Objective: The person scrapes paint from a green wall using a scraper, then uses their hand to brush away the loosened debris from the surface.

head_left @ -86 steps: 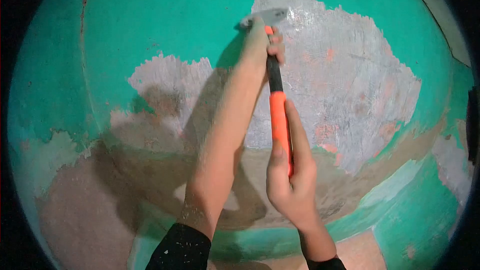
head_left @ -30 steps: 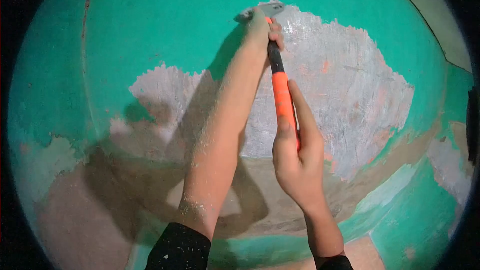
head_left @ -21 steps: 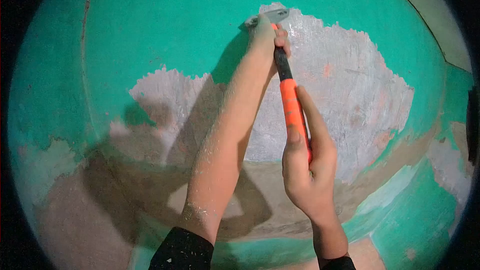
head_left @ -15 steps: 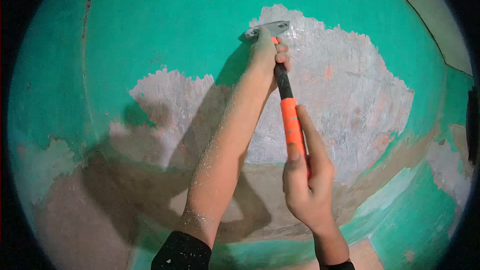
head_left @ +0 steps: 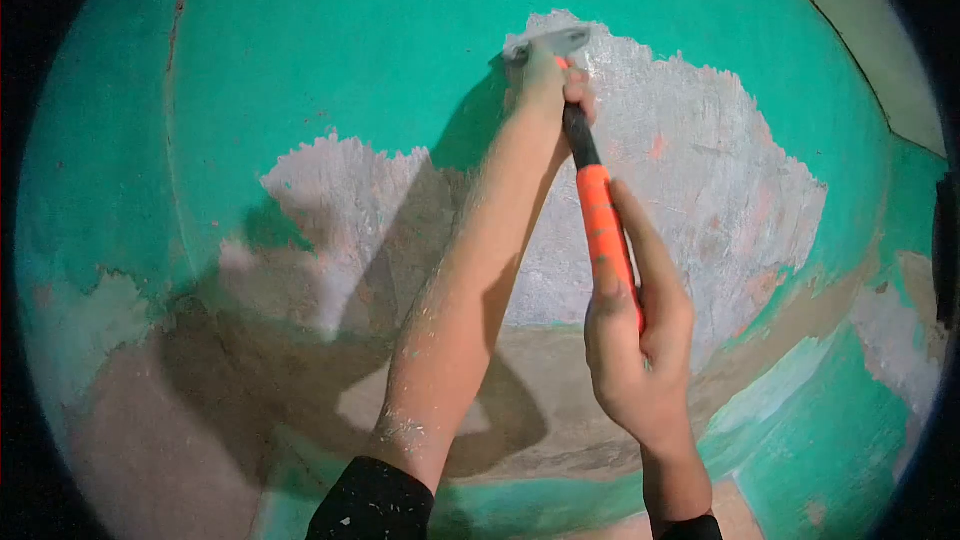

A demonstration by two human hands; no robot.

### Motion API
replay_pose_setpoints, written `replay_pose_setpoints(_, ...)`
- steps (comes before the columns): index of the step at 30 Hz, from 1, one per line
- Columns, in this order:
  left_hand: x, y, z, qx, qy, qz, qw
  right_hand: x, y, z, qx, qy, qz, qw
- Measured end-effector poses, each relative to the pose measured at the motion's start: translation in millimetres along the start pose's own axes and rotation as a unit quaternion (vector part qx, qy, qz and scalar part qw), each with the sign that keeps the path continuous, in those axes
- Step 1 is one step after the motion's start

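Note:
A scraper with an orange and black handle (head_left: 606, 230) and a wide metal blade (head_left: 562, 42) lies against the wall, its blade near the top edge of a bare grey patch (head_left: 690, 170). My left hand (head_left: 552, 85) grips the scraper close to the blade, fingers wrapped round the neck. Lower down, my right hand (head_left: 640, 350) is closed round the orange part of the handle, with the index finger stretched along it. Pale flakes cling to my left forearm.
Green paint (head_left: 330, 40) surrounds the ragged bare patch. A vertical crack (head_left: 178, 15) runs down the left side. Below the patch is a brown band (head_left: 560, 370). Pale panels (head_left: 850, 20) show at the upper right. Shadows of the arms fall on the lower left.
Both hands and the scraper have shifted slightly to the right. The blade has moved a little up and right, and my right hand sits a bit lower in view.

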State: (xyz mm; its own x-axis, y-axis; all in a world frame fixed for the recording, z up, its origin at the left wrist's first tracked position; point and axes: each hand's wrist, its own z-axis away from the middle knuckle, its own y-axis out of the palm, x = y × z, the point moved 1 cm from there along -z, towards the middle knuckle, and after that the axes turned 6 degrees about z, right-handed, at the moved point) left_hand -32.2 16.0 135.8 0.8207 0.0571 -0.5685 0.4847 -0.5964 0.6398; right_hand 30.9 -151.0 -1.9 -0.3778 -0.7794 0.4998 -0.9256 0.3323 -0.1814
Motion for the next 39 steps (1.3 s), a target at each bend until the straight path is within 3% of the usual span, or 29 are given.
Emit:
replay_pose_setpoints(3, 1.6, -3.3, 3.0, -0.023, 0.022, -0.033, 0.999, -8.3, 0.1, -2.3, -0.007, -0.018, 0.013, 1.0)
replay_pose_setpoints(8, -2.4, -0.5, -10.3, 0.005, -0.01, 0.007, 1.0, 14.0, -7.0, -7.2, -0.002, 0.032, -0.03, 0.999)
replay_pose_setpoints(11, 0.0, -10.7, -16.4, -0.005, -0.034, 0.026, 0.999, 2.7, -1.1, -2.1, -0.012, 0.002, -0.022, 1.0)
replay_pose_setpoints(14, -24.4, 21.8, -19.4, -0.022, -0.057, -0.012, 0.998, -1.0, 0.9, -13.6, -0.023, 0.02, -0.014, 0.999)
replay_pose_setpoints(25, -6.1, 1.1, -10.4, -0.011, 0.004, -0.028, 1.0, 13.8, -5.8, -7.3, 0.0, 0.025, -0.021, 0.999)
replay_pose_setpoints(30, -7.3, 10.1, -8.1, -0.015, 0.019, -0.054, 0.998, -3.9, -3.0, -9.7, -0.018, -0.024, 0.021, 0.999)
replay_pose_setpoints(31, -10.5, 5.6, -31.2, 0.026, 0.045, -0.02, 0.998, -1.3, -3.0, -13.3, -0.024, -0.02, 0.01, 0.999)
replay_pose_setpoints(34, -12.3, 7.7, -16.3, 0.003, -0.017, 0.024, 1.0, 11.0, -4.9, -11.6, -0.011, 0.009, -0.015, 1.0)
replay_pose_setpoints(37, -8.9, -2.5, -9.4, 0.036, -0.018, -0.032, 0.999, 3.6, -2.2, -8.4, -0.014, -0.011, -0.014, 1.0)
replay_pose_setpoints(39, -16.4, 16.2, -11.5, -0.005, 0.002, -0.026, 1.0, 1.3, -1.0, -20.7, -0.029, -0.031, -0.003, 0.999)
